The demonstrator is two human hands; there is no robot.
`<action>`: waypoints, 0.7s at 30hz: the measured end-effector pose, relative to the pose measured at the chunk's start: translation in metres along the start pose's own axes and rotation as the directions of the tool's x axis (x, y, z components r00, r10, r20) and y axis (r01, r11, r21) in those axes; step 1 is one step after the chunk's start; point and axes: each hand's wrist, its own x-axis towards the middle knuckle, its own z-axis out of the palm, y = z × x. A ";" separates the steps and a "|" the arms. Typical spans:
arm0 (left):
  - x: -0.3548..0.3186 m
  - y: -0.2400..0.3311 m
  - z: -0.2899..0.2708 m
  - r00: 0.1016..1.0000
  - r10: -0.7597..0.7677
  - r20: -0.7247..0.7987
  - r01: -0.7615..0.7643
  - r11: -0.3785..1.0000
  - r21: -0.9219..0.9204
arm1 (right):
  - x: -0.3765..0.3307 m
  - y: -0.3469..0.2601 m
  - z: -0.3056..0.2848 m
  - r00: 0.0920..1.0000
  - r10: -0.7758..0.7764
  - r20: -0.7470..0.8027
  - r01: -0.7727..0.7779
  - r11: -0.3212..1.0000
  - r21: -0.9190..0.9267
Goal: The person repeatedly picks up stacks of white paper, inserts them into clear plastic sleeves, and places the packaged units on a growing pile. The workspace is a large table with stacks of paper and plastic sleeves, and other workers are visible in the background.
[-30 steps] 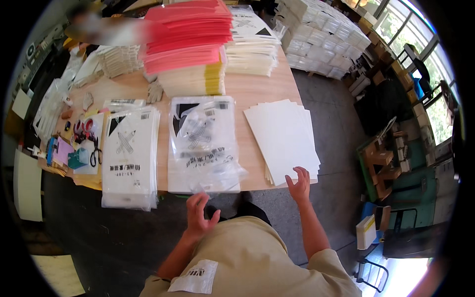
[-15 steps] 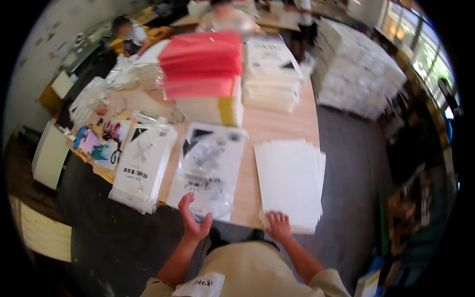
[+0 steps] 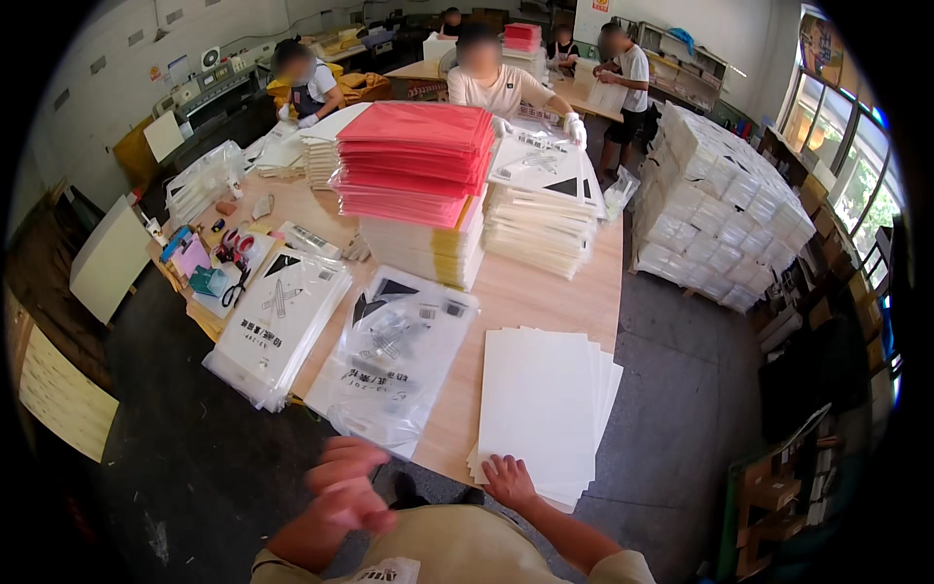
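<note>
One pile of white sheets point(image 3: 537, 399): near right edge of the table point(image 3: 572, 295), I guess for easy reach.
Right hand point(image 3: 511, 481): I rest it on the sheets, fingers spread, perhaps to steady them.
Left hand point(image 3: 347, 482): fingers bent loosely, thumb apart, nothing seen in it, near the clear bag point(image 3: 394, 358).

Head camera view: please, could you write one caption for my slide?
Right hand on white sheets, blurred left hand near a printed plastic bag, a tall red-topped stack beyond.
</note>
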 end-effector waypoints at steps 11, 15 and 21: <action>-0.251 -0.027 0.025 -0.510 -0.426 0.747 0.641 -0.768 -0.001 | 0.007 0.018 -0.038 0.970 -0.065 -0.235 0.099 0.986 0.137; -0.252 -0.058 0.071 -0.598 -0.315 0.738 0.503 -0.863 0.039 | 0.007 0.020 -0.054 0.977 -0.001 -0.213 0.038 0.985 0.168; -0.239 -0.078 0.117 -0.636 -0.325 0.700 0.475 -0.880 0.022 | 0.008 0.009 -0.071 0.968 -0.091 -0.235 0.124 0.984 0.127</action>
